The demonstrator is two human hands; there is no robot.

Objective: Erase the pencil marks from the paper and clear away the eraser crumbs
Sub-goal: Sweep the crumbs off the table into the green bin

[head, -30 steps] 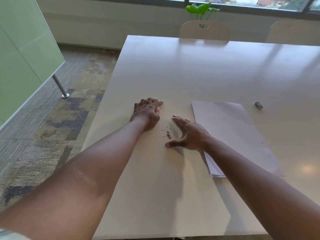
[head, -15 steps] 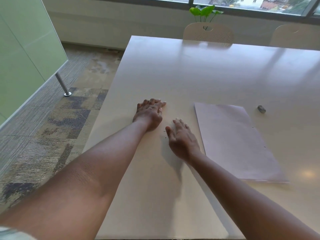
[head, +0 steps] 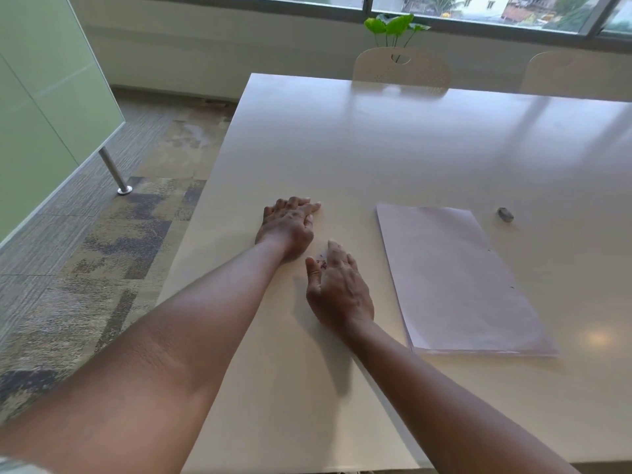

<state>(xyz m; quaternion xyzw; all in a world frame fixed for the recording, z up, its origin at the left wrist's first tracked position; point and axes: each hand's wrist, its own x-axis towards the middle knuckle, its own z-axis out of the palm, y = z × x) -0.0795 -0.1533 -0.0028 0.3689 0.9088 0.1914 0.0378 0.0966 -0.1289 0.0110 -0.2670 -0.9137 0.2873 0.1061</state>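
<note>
Both hands flat on table (head: 376, 148), fingers relaxed: left hand (head: 285, 227), right hand (head: 338, 285) beside crumbs (head: 321, 264); paper (head: 451, 275) unlabelled.

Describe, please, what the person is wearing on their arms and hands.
Both forearms are bare, and neither the left hand nor the right hand shows a glove, ring or watch. Only a sliver of pale sleeve shows at the lower left corner, on the left arm.
</note>
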